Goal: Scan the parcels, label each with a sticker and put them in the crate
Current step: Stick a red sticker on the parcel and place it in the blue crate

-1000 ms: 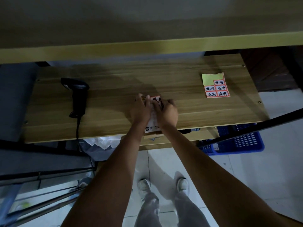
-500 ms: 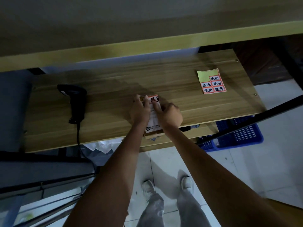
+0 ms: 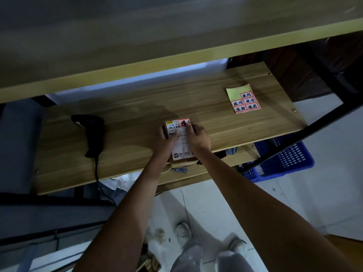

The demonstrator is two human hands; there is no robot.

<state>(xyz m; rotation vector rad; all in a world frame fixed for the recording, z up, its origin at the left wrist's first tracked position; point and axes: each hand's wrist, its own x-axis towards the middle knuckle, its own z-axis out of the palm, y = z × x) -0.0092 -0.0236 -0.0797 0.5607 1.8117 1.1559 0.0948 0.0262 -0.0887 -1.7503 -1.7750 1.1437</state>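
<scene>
Head view: the person is standing at a wooden shelf (image 3: 225, 118), looking down on it.
Crate (image 3: 290, 160): it is waiting low at the right, under the shelf edge.
Parcel (image 3: 181, 146): it is lying at the front edge of the shelf, under both hands.
Scanner (image 3: 92, 134): it is lying well apart at the left.
Sticker sheet (image 3: 244, 100): five stickers are remaining.
Left hand (image 3: 167, 137): it is pressing flat on the parcel's left side.
Right hand (image 3: 197, 137): its fingers are smoothing the red sticker (image 3: 183, 122).
Progress: labelling is probably finishing; crating is not yet done.
</scene>
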